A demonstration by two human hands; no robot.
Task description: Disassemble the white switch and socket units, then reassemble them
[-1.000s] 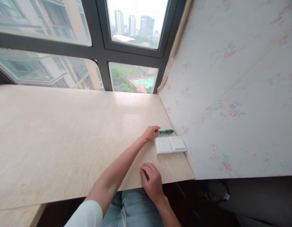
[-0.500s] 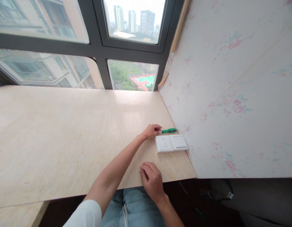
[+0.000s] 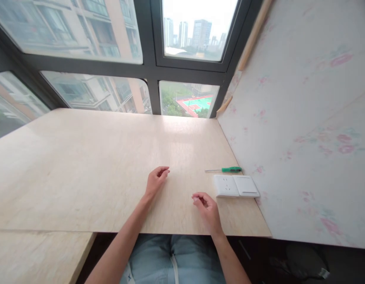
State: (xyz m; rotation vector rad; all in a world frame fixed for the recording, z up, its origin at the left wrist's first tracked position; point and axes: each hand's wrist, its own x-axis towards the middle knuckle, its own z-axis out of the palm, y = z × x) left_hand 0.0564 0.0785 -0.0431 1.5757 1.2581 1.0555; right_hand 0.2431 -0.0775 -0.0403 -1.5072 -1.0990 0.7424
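My left hand (image 3: pixel 155 182) rests on the pale wooden tabletop (image 3: pixel 96 165), its fingers loosely curved and apart, holding nothing. My right hand (image 3: pixel 207 209) lies near the table's front edge with the fingers curled in, and nothing shows in them. A green-handled screwdriver (image 3: pixel 226 170) lies on the table to the right of both hands, by the wall. Just in front of it sit a white socket panel (image 3: pixel 226 185) and a white switch panel (image 3: pixel 246 186), side by side. Neither hand touches them.
A wall with floral paper (image 3: pixel 303 118) bounds the table on the right. Dark-framed windows (image 3: pixel 149 71) run along the back. A lower wooden board (image 3: pixel 37 252) adjoins the table at the front left. My jeans-clad legs (image 3: pixel 170 260) are under the front edge.
My left hand has let go of the screwdriver and drawn back to the left; the screwdriver now lies alone. The camera has swung left. My right hand stays near the front edge.
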